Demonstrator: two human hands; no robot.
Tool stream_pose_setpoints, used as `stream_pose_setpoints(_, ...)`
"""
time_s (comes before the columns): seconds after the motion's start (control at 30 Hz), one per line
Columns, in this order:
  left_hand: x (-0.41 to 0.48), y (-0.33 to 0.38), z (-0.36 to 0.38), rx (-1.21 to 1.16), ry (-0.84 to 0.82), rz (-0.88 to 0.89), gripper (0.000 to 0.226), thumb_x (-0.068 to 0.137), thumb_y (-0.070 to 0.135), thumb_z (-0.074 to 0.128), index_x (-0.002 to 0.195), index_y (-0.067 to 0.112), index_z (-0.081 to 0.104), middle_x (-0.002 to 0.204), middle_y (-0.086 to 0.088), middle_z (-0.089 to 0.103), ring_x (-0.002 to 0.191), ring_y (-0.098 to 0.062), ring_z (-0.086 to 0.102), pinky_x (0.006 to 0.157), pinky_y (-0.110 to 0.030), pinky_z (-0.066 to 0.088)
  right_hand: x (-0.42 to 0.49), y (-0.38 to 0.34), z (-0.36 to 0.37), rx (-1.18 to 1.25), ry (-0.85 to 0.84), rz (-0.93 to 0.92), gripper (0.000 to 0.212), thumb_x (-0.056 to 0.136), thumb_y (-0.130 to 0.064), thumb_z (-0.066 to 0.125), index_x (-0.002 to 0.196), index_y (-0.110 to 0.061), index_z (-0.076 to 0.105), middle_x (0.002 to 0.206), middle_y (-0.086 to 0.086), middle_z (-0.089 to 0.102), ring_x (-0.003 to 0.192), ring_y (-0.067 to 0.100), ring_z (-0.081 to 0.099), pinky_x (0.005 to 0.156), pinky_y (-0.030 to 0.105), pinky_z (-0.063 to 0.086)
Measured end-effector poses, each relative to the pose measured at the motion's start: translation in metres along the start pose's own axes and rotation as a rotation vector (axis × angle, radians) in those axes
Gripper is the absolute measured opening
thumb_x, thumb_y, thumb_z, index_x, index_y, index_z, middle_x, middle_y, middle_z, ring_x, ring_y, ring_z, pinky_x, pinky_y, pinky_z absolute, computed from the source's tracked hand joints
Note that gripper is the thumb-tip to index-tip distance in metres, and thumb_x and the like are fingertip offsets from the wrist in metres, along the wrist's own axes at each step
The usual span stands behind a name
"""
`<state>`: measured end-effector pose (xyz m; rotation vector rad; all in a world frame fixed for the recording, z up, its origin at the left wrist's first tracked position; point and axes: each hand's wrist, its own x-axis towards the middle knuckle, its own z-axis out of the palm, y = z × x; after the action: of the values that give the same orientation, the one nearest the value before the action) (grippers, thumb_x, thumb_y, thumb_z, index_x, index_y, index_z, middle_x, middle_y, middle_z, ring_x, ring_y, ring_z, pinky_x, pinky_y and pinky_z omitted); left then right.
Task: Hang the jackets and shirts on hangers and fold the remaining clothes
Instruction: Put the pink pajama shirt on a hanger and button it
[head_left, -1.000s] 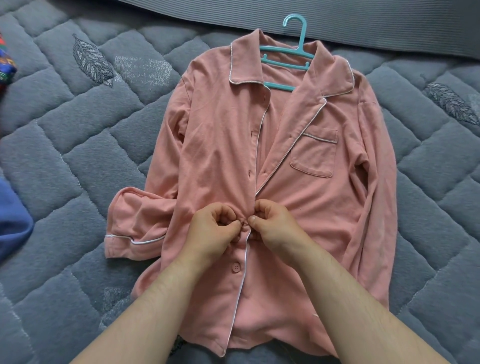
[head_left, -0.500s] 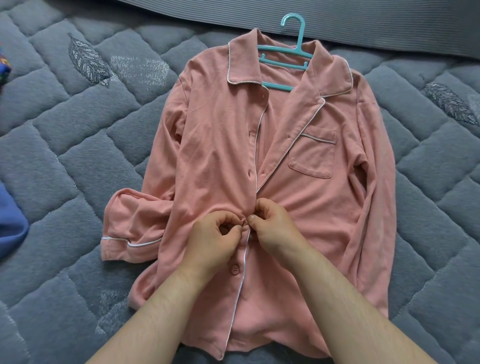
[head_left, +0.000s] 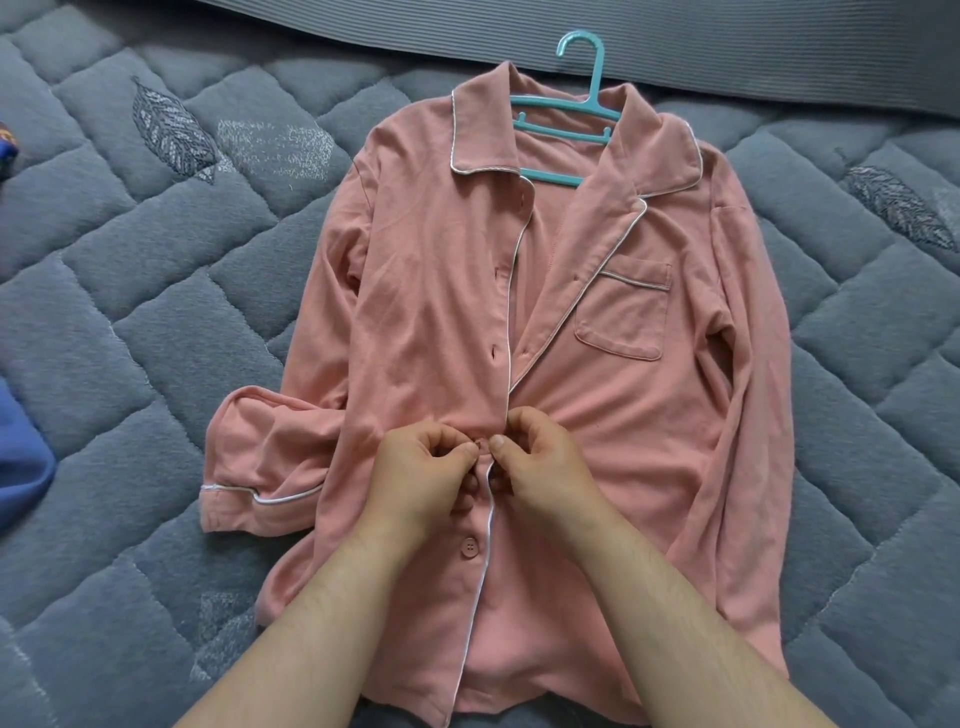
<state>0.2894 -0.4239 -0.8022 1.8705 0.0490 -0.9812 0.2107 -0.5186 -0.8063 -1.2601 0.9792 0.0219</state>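
The pink pyjama shirt lies flat on the bed, teal hanger inside. Left hand and right hand pinch the placket mid-length; open buttonholes run away toward the collar.

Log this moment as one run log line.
step: buttoning | pink shirt on hanger | left hand, right hand pinch placket
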Motion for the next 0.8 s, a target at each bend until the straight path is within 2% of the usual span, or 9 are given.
stream_pose_setpoints(0.07, -0.002, -0.001, 0.001, -0.016, 0.01, 0.013, 0.025, 0.088, -0.002, 0.061, 0.064, 0.004, 0.064, 0.047, -0.004, 0.059, 0.039, -0.011, 0.053, 0.039, -0.023, 0.047, 0.0, 0.002, -0.001, 0.007, 0.023, 0.002, 0.014, 0.088, 0.0, 0.063, 0.081, -0.012, 0.062, 0.071, 0.008, 0.063, 0.062, 0.017, 0.057, 0.058, 0.03, 0.048)
stream_pose_setpoints(0.17, -0.004, -0.003, 0.002, -0.019, 0.028, 0.046, 0.025, 0.088, -0.004, 0.059, 0.064, 0.003, 0.063, 0.045, -0.002, 0.059, 0.037, -0.01, 0.051, 0.039, -0.021, 0.046, 0.003, 0.003, -0.001, 0.041, 0.038, 0.019, 0.018, 0.083, 0.004, 0.066, 0.073, -0.011, 0.063, 0.066, 0.012, 0.062, 0.06, 0.02, 0.054, 0.053, 0.03, 0.045)
stream_pose_setpoints(0.27, -0.004, -0.003, 0.003, -0.017, 0.04, 0.057, 0.024, 0.087, -0.004, 0.058, 0.065, 0.002, 0.063, 0.044, -0.002, 0.058, 0.035, -0.01, 0.05, 0.038, -0.02, 0.045, 0.006, 0.004, 0.0, -0.008, 0.074, 0.031, 0.017, 0.083, 0.002, 0.064, 0.074, -0.012, 0.062, 0.077, 0.021, 0.068, 0.07, 0.028, 0.062, 0.07, 0.048, 0.054)
stream_pose_setpoints(0.37, -0.003, -0.001, 0.003, -0.017, 0.018, 0.026, 0.024, 0.088, -0.003, 0.059, 0.065, 0.004, 0.063, 0.044, -0.001, 0.059, 0.037, -0.01, 0.052, 0.038, -0.021, 0.046, 0.005, 0.005, 0.0, -0.004, 0.079, 0.041, 0.019, 0.086, 0.004, 0.061, 0.076, -0.011, 0.057, 0.08, 0.024, 0.066, 0.074, 0.031, 0.062, 0.075, 0.052, 0.054)
stream_pose_setpoints(0.43, -0.003, 0.002, 0.002, -0.026, -0.011, -0.014, 0.023, 0.089, -0.001, 0.059, 0.067, 0.004, 0.063, 0.045, -0.001, 0.059, 0.037, -0.01, 0.053, 0.037, -0.02, 0.046, 0.003, 0.005, -0.002, 0.037, 0.058, 0.052, 0.02, 0.087, 0.007, 0.058, 0.078, -0.01, 0.055, 0.08, 0.025, 0.062, 0.074, 0.031, 0.06, 0.072, 0.05, 0.053)
stream_pose_setpoints(0.53, 0.0, 0.005, -0.004, -0.034, -0.08, -0.103, 0.019, 0.089, 0.005, 0.061, 0.071, 0.008, 0.065, 0.049, -0.002, 0.06, 0.037, -0.013, 0.054, 0.037, -0.021, 0.046, 0.001, 0.003, -0.003, 0.15, 0.001, 0.077, 0.022, 0.089, 0.009, 0.056, 0.078, -0.009, 0.052, 0.08, 0.023, 0.058, 0.072, 0.028, 0.054, 0.06, 0.034, 0.047)
stream_pose_setpoints(0.63, 0.007, 0.008, -0.01, -0.072, -0.157, -0.166, 0.02, 0.088, 0.003, 0.063, 0.069, 0.009, 0.065, 0.055, -0.004, 0.061, 0.042, -0.014, 0.056, 0.04, -0.023, 0.049, 0.001, 0.001, -0.006, 0.172, -0.031, 0.072, 0.023, 0.088, 0.008, 0.059, 0.076, -0.01, 0.053, 0.076, 0.019, 0.057, 0.063, 0.021, 0.05, 0.053, 0.027, 0.043)
stream_pose_setpoints(0.7, 0.012, 0.01, -0.009, -0.023, -0.15, -0.182, 0.021, 0.086, 0.001, 0.065, 0.067, 0.008, 0.062, 0.052, -0.004, 0.06, 0.04, -0.012, 0.054, 0.037, -0.022, 0.047, 0.004, 0.0, -0.007, 0.055, 0.016, 0.045, 0.023, 0.084, 0.005, 0.065, 0.072, -0.013, 0.056, 0.066, 0.01, 0.06, 0.057, 0.02, 0.053, 0.051, 0.029, 0.047)
stream_pose_setpoints(0.8, 0.018, 0.012, -0.001, 0.257, -0.076, -0.142, 0.024, 0.083, 0.007, 0.068, 0.059, 0.01, 0.062, 0.046, -0.006, 0.059, 0.038, -0.017, 0.055, 0.04, -0.03, 0.053, 0.01, -0.002, -0.004, -0.315, 0.17, -0.016, 0.021, 0.074, -0.006, 0.069, 0.062, -0.017, 0.056, 0.06, 0.005, 0.065, 0.061, 0.03, 0.064, 0.06, 0.04, 0.054)
